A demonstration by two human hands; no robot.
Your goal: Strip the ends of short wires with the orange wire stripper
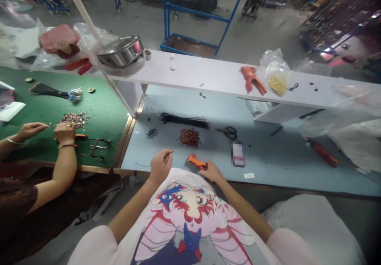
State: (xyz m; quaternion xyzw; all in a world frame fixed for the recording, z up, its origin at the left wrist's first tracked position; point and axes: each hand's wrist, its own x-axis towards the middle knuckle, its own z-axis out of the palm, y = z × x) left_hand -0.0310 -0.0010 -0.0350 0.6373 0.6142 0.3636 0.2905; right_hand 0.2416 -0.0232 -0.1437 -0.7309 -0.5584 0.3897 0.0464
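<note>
In the head view, my left hand (160,165) pinches a thin black wire (143,165). One end pokes out past the fingertips on the right, and the tail trails left over the blue mat. My right hand (212,172) is closed round the handles of an orange wire stripper (197,161), its jaws pointing left toward the wire, apart from it. Beyond the tool lies a heap of small reddish-brown pieces (189,138). A bundle of black wires (184,120) stretches across the mat behind that heap. To its left sits a smaller pile of bluish bits (151,132).
Black-handled scissors (229,132) and a blurred phone-like object (238,153) lie to the right. A white shelf (190,74) crosses the back, bearing orange pliers (252,80) and a metal pot (120,52). At left, a co-worker's hands (64,133) work over a green mat.
</note>
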